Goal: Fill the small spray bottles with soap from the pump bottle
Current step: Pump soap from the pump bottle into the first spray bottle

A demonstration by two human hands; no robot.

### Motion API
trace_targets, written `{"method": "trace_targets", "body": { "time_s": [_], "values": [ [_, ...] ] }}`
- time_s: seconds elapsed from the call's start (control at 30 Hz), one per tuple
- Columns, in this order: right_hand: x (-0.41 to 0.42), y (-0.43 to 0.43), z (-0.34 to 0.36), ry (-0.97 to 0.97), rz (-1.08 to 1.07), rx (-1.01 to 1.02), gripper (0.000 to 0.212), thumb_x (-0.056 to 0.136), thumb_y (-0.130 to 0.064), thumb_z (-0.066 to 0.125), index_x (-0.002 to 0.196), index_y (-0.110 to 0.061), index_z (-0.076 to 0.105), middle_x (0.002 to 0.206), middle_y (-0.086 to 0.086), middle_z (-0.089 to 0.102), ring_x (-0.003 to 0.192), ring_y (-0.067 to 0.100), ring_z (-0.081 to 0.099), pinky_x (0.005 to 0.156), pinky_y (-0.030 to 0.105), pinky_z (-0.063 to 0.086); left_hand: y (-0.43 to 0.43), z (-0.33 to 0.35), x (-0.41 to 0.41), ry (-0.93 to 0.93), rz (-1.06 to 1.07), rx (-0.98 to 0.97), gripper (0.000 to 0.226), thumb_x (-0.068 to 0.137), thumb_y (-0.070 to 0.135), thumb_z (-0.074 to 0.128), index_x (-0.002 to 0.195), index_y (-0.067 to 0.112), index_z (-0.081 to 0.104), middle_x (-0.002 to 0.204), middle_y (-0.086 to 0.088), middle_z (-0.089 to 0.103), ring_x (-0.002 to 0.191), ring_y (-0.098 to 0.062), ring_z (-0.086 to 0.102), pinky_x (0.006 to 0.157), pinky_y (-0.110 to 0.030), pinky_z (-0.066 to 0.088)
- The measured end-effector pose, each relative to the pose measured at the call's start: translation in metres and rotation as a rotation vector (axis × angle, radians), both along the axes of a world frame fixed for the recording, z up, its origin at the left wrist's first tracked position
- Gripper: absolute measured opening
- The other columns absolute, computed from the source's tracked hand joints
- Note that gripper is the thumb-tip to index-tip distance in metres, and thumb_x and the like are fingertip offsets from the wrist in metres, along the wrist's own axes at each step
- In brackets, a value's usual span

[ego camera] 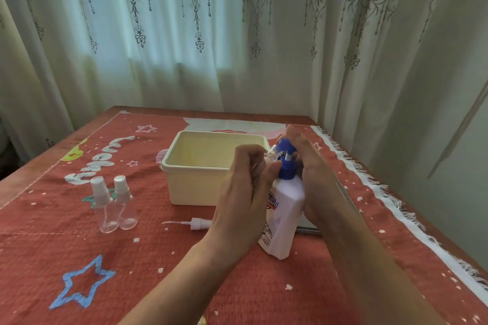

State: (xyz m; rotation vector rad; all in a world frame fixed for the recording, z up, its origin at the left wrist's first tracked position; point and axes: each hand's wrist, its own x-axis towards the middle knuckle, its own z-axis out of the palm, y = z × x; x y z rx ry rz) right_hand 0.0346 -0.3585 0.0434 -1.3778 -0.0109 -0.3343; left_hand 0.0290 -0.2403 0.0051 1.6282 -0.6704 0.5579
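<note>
A white pump bottle (284, 208) with a blue pump head (286, 154) stands on the red cloth at centre right. My left hand (245, 187) grips a small clear spray bottle (274, 152), uncapped, its threaded mouth tilted up under the pump spout. My right hand (311, 166) lies over the blue pump head from the right, fingers across its top. The removed white spray cap with its dip tube (195, 223) lies on the cloth left of my left wrist. Two capped clear spray bottles (113, 206) stand side by side at the left.
A cream plastic tub (195, 166) sits open just behind my hands. A flat grey object (340, 192) lies under my right forearm. The table's fringed cloth edge (396, 203) runs along the right, and curtains hang behind the table.
</note>
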Motion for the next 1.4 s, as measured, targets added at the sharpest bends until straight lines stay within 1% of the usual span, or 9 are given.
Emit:
{"method": "trace_targets", "body": {
  "time_s": [0.07, 0.2, 0.33, 0.53, 0.7, 0.87, 1.03, 1.27, 1.4],
  "values": [
    [0.0012, -0.0005, -0.0004, 0.014, -0.014, -0.001, 0.032, 0.069, -0.057, 0.062, 0.068, -0.026, 0.066, 0.064, -0.005, 0.063, 0.057, 0.01, 0.062, 0.073, 0.037, 0.052, -0.0002, 0.0006, 0.0001, -0.005, 0.004, 0.003, 0.018, 0.097, 0.039, 0.047, 0.107, 0.024, 0.043, 0.083, 0.001, 0.054, 0.075, -0.014, 0.053, 0.066, -0.024, 0.045],
    [0.0028, -0.002, -0.0018, -0.076, 0.016, -0.018, 0.013, 0.095, -0.026, 0.056, 0.083, -0.021, 0.058, 0.066, -0.01, 0.064, 0.061, 0.008, 0.06, 0.063, 0.026, 0.05, -0.0006, -0.0022, 0.0002, -0.001, 0.003, 0.012, 0.018, 0.097, 0.038, 0.048, 0.107, 0.023, 0.043, 0.082, 0.005, 0.053, 0.074, -0.012, 0.052, 0.065, -0.019, 0.043],
    [0.0007, 0.0009, 0.0007, -0.028, -0.016, -0.012, 0.034, 0.075, -0.054, 0.057, 0.083, -0.021, 0.058, 0.055, -0.015, 0.064, 0.051, 0.002, 0.062, 0.06, 0.024, 0.054, 0.0004, 0.0015, -0.0005, 0.009, -0.01, 0.003, 0.026, 0.096, 0.039, 0.046, 0.11, 0.017, 0.044, 0.085, -0.004, 0.055, 0.076, -0.017, 0.054, 0.068, -0.031, 0.047],
    [0.0032, -0.0025, -0.0029, -0.058, 0.016, -0.013, 0.009, 0.092, -0.028, 0.059, 0.085, -0.022, 0.059, 0.07, -0.006, 0.065, 0.063, 0.01, 0.062, 0.066, 0.031, 0.05, 0.0009, 0.0008, -0.001, 0.002, -0.011, -0.004, 0.021, 0.096, 0.035, 0.049, 0.107, 0.017, 0.045, 0.08, 0.011, 0.05, 0.07, -0.003, 0.05, 0.065, -0.012, 0.04],
    [0.0017, 0.0001, -0.0002, -0.002, -0.038, -0.018, 0.039, 0.071, -0.06, 0.056, 0.08, -0.023, 0.062, 0.06, -0.008, 0.064, 0.058, 0.01, 0.062, 0.075, 0.035, 0.052, 0.0013, 0.0038, -0.0007, -0.007, -0.006, -0.011, 0.019, 0.097, 0.035, 0.049, 0.106, 0.019, 0.044, 0.078, 0.006, 0.048, 0.068, -0.008, 0.047, 0.062, -0.016, 0.04],
    [0.0046, -0.0031, -0.004, -0.039, -0.004, -0.026, 0.011, 0.092, -0.029, 0.057, 0.084, -0.024, 0.06, 0.07, -0.007, 0.065, 0.065, 0.011, 0.061, 0.067, 0.032, 0.05, 0.0006, 0.0027, -0.0035, -0.005, -0.02, -0.007, 0.021, 0.095, 0.037, 0.048, 0.106, 0.019, 0.044, 0.078, 0.012, 0.049, 0.07, -0.002, 0.049, 0.064, -0.011, 0.04],
    [0.0027, -0.0006, -0.0015, 0.01, -0.012, 0.0, 0.042, 0.071, -0.063, 0.057, 0.087, -0.024, 0.065, 0.083, 0.004, 0.067, 0.075, 0.02, 0.065, 0.082, 0.041, 0.054, 0.001, 0.0041, -0.0017, -0.007, -0.012, -0.003, 0.021, 0.096, 0.038, 0.047, 0.106, 0.021, 0.044, 0.078, 0.007, 0.048, 0.068, -0.004, 0.047, 0.063, -0.015, 0.041],
    [0.0047, -0.0026, -0.0048, -0.02, -0.02, -0.032, 0.014, 0.093, -0.034, 0.058, 0.087, -0.022, 0.061, 0.079, -0.001, 0.065, 0.071, 0.015, 0.062, 0.071, 0.034, 0.051, 0.0009, 0.0034, -0.003, -0.001, -0.022, 0.002, 0.02, 0.096, 0.038, 0.048, 0.107, 0.022, 0.043, 0.08, 0.009, 0.05, 0.071, -0.003, 0.049, 0.065, -0.013, 0.04],
    [0.0036, -0.0003, -0.0024, 0.015, -0.008, 0.028, 0.038, 0.077, -0.06, 0.059, 0.089, -0.024, 0.066, 0.082, 0.001, 0.069, 0.074, 0.019, 0.066, 0.082, 0.041, 0.055, 0.0016, 0.0047, -0.0025, -0.013, 0.003, 0.017, 0.015, 0.099, 0.029, 0.051, 0.107, 0.019, 0.043, 0.078, 0.011, 0.047, 0.068, 0.0, 0.047, 0.065, -0.01, 0.039]
  ]
}}
